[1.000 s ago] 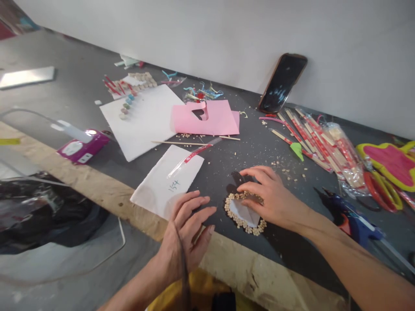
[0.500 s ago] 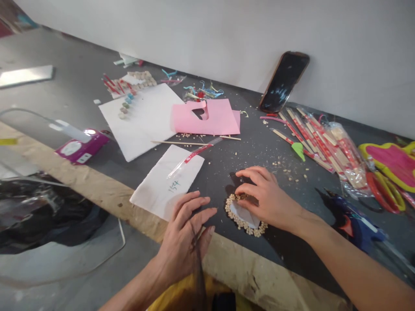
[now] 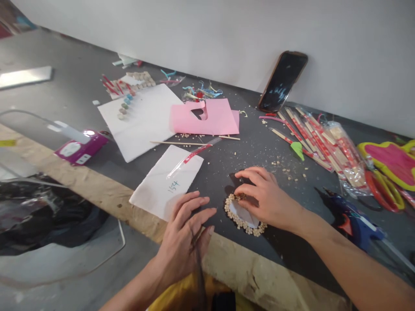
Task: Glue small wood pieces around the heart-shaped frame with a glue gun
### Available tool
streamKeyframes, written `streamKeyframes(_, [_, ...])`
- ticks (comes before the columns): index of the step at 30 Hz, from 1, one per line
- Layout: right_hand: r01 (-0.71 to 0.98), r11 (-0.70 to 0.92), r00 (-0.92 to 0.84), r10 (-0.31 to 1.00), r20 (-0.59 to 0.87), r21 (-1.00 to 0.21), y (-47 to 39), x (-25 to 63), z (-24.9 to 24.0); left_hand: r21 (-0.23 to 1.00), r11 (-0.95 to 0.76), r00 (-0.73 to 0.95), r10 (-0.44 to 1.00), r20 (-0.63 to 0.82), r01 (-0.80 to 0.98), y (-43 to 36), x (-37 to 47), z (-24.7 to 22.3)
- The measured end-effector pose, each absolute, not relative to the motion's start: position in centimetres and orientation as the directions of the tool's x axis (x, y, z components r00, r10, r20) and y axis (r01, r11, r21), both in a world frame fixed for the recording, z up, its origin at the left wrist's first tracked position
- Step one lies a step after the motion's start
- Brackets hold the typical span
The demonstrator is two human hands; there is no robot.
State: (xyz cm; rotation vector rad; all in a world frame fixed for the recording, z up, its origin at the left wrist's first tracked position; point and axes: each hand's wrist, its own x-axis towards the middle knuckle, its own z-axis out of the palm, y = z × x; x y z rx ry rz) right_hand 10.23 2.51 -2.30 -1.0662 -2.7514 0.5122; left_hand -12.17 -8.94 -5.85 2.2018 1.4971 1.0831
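Note:
My right hand (image 3: 261, 196) is over the upper right part of a small white piece (image 3: 243, 214) edged with pale round bits. Its thumb and fingertips touch the beaded rim; the fingers are bent and spread, and nothing shows between them. To the left, my left hand (image 3: 188, 226) rests at the table's front edge with its fingers apart and nothing in it. Its fingers are beside a white card (image 3: 158, 185) marked "154", on which a red and clear plastic wrapper (image 3: 194, 155) lies.
Pink paper (image 3: 220, 119) with a heart cutout overlaps a white sheet (image 3: 123, 138). A phone (image 3: 283, 82) leans on the wall. Wrapped sticks (image 3: 343, 147), scissors (image 3: 382, 190) and a blue glue gun (image 3: 359, 224) lie at right. A purple socket block (image 3: 81, 149) sits at left.

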Motion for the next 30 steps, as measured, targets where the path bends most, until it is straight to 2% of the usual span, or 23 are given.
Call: streamKeyframes(30, [0.583,0.712,-0.760,0.648,0.049,-0.391,2.6,9.2,-2.2,0.591,-0.437,0.193,0.882,0.430,0.678,-8.9,-12.1,-5.9])
